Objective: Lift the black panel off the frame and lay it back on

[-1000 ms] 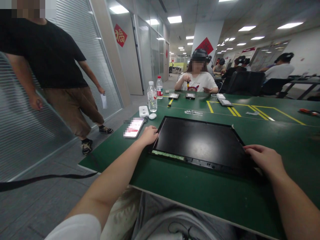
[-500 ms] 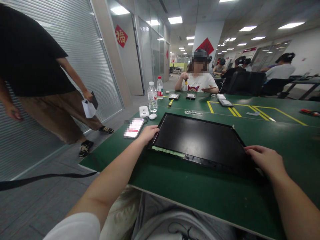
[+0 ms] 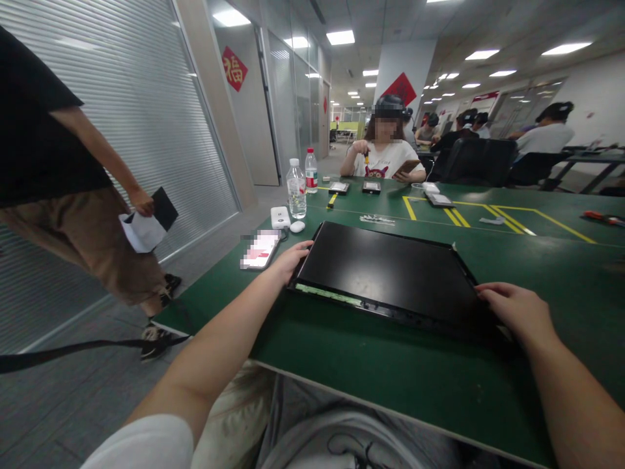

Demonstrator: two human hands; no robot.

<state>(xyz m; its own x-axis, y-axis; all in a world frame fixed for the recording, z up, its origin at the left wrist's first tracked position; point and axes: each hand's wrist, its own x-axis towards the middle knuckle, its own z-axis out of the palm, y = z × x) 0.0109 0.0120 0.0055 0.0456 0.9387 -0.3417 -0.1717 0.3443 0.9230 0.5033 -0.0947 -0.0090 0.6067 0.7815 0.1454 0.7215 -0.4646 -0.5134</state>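
Phone screen [image 3: 260, 249] blurred

A long open office under a white ceiling [image 3: 390, 16] with rows of lit panel lights [image 3: 340, 37]. A glass partition wall [image 3: 146, 130] with horizontal blinds runs along the left, carrying a red diamond sign [image 3: 234, 68]; another hangs on a white pillar [image 3: 403, 88]. The floor [image 3: 58, 391] is grey. Green tables [image 3: 390, 378] bear yellow tape lines [image 3: 488, 212], with black chairs [image 3: 481, 163] beyond.
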